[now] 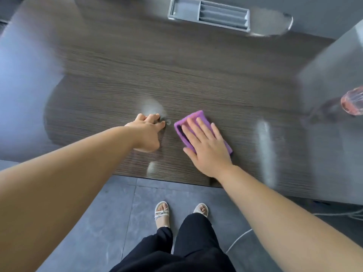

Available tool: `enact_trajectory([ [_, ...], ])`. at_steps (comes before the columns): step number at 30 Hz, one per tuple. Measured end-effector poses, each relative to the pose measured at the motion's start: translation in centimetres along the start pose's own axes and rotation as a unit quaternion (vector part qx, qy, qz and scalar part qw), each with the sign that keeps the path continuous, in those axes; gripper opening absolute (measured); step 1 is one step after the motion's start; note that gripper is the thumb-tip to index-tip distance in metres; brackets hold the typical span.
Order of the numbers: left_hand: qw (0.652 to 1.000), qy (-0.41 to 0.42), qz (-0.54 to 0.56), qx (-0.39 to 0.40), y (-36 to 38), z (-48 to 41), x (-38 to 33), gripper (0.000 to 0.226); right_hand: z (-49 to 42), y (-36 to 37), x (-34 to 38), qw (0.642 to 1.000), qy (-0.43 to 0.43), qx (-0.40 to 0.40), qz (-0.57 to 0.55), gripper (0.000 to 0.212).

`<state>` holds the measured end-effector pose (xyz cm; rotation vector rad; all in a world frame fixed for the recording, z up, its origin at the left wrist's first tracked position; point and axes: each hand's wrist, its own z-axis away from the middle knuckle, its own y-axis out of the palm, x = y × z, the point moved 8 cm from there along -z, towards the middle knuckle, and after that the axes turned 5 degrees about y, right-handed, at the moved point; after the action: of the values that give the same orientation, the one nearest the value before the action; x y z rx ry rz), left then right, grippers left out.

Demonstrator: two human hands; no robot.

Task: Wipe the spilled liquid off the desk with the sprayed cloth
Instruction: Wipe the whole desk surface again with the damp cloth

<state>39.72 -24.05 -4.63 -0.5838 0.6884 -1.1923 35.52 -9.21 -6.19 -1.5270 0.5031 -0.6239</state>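
Note:
A folded purple cloth (189, 119) lies flat on the dark wood-grain desk (176, 75). My right hand (206, 146) presses down on the cloth with fingers spread, covering most of it. My left hand (148, 132) rests on the desk just left of the cloth, fingertips bent against the surface and holding nothing. A small wet spot (168, 121) shines between my left fingertips and the cloth. A pale glossy patch (151, 108) sits just beyond my left hand; I cannot tell whether it is liquid or glare.
A grey recessed cable tray (208, 13) is set into the desk's far edge. A pinkish clear bottle (352, 104) lies at the far right. The desk's front edge (169, 178) runs close to my wrists, with grey floor tiles and my feet below.

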Motion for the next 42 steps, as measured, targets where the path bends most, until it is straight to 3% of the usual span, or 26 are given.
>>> enact_trajectory([
  [2, 1.000, 0.003, -0.002, 0.006, 0.2, 0.0, -0.1, 0.073, 0.5, -0.1, -3.2, 0.995, -0.094, 0.014, 0.012, 0.056],
  [3, 1.000, 0.003, 0.000, 0.006, 0.2, 0.0, -0.1, 0.073, 0.0, -0.4, -5.9, 0.998, -0.062, 0.003, 0.022, 0.056],
  [5, 1.000, 0.001, 0.002, 0.002, 0.2, -0.1, -0.2, 0.073, -1.7, -1.2, -11.8, 0.990, 0.142, -0.003, 0.005, 0.056],
  [7, 1.000, -0.001, 0.020, -0.010, 0.0, -0.2, -0.1, 0.072, -2.6, -1.4, -14.9, 0.918, 0.394, -0.018, -0.039, 0.057],
  [8, 0.999, -0.004, 0.040, -0.023, -0.1, -0.1, 0.0, 0.069, -2.9, -1.3, -14.1, 0.882, 0.467, -0.019, -0.056, 0.059],
  [9, 0.997, -0.014, 0.066, -0.042, -0.3, -0.1, 0.1, 0.064, -3.7, -1.0, -12.4, 0.871, 0.487, -0.011, -0.069, 0.061],
  [11, 0.989, -0.037, 0.110, -0.095, -0.9, 0.0, 0.5, 0.056, -5.6, -0.4, -7.5, 0.928, 0.370, -0.006, -0.052, 0.063],
  [13, 0.975, -0.069, 0.148, -0.148, -1.9, -0.4, 0.6, 0.048, -5.7, -0.2, -3.3, 0.991, 0.133, -0.006, -0.022, 0.063],
  [15, 0.960, -0.107, 0.181, -0.182, -3.5, -1.5, 0.4, 0.042, -5.8, -0.1, -4.2, 0.998, -0.064, 0.016, -0.006, 0.060],
  [16, 0.959, -0.114, 0.178, -0.190, -4.3, -2.1, 0.2, 0.041, -6.1, 0.0, -6.0, 0.994, -0.104, 0.021, 0.002, 0.057],
  [17, 0.961, -0.112, 0.165, -0.192, -5.1, -2.9, -0.2, 0.040, -6.8, -0.2, -8.4, 0.996, -0.090, 0.014, 0.011, 0.056],
  [19, 0.963, -0.104, 0.154, -0.193, -6.4, -4.7, -0.7, 0.043, -9.1, -1.2, -14.4, 0.997, 0.078, 0.005, -0.008, 0.055],
  [21, 0.964, -0.109, 0.153, -0.186, -7.1, -6.1, -0.6, 0.050, -10.4, -1.5, -18.1, 0.949, 0.312, -0.006, -0.036, 0.055],
  [23, 0.965, -0.119, 0.139, -0.186, -7.7, -7.1, 0.0, 0.055, -10.9, -1.2, -16.4, 0.904, 0.424, 0.000, -0.061, 0.060],
  [25, 0.962, -0.127, 0.130, -0.202, -8.6, -7.9, 0.7, 0.056, -11.8, -0.6, -12.1, 0.935, 0.349, 0.008, -0.061, 0.063],
  [27, 0.956, -0.136, 0.134, -0.223, -9.6, -8.8, 1.5, 0.055, -11.2, -0.6, -7.3, 0.993, 0.114, 0.001, -0.039, 0.064],
  [29, 0.955, -0.137, 0.140, -0.223, -10.6, -10.0, 1.8, 0.059, -10.2, -0.4, -7.0, 0.991, -0.134, 0.021, -0.001, 0.061],
  [30, 0.958, -0.137, 0.139, -0.212, -10.8, -10.5, 1.9, 0.062, -10.4, -0.3, -8.7, 0.982, -0.184, 0.028, 0.005, 0.060],
  [31, 0.962, -0.138, 0.135, -0.192, -11.0, -11.1, 1.8, 0.066, -11.2, -0.3, -11.4, 0.986, -0.165, 0.024, 0.012, 0.058],
  [33, 0.972, -0.149, 0.114, -0.144, -10.8, -12.0, 1.5, 0.071, -13.7, -1.3, -17.8, 1.000, 0.026, 0.002, 0.010, 0.058],
  [35, 0.973, -0.168, 0.093, -0.126, -10.7, -12.5, 1.2, 0.072, -15.4, -1.9, -22.2, 0.964, 0.266, -0.007, -0.015, 0.057],
  [37, 0.973, -0.177, 0.088, -0.116, -10.4, -12.7, 0.9, 0.073, -16.0, -1.7, -21.3, 0.914, 0.405, 0.007, -0.036, 0.061],
  [38, 0.973, -0.180, 0.090, -0.109, -10.3, -12.7, 0.9, 0.074, -16.6, -1.6, -19.3, 0.911, 0.410, 0.018, -0.044, 0.063],
  [39, 0.974, -0.181, 0.093, -0.102, -10.3, -12.8, 1.0, 0.074, -17.4, -1.2, -17.0, 0.930, 0.364, 0.031, -0.043, 0.065],
  [41, 0.975, -0.178, 0.097, -0.095, -10.3, -12.8, 1.1, 0.075, -17.9, -0.5, -11.8, 0.988, 0.143, 0.042, -0.042, 0.066],
  [42, 0.975, -0.177, 0.096, -0.095, -10.4, -12.8, 1.3, 0.075, -17.6, -0.4, -10.4, 0.999, 0.021, 0.043, -0.024, 0.065],
])
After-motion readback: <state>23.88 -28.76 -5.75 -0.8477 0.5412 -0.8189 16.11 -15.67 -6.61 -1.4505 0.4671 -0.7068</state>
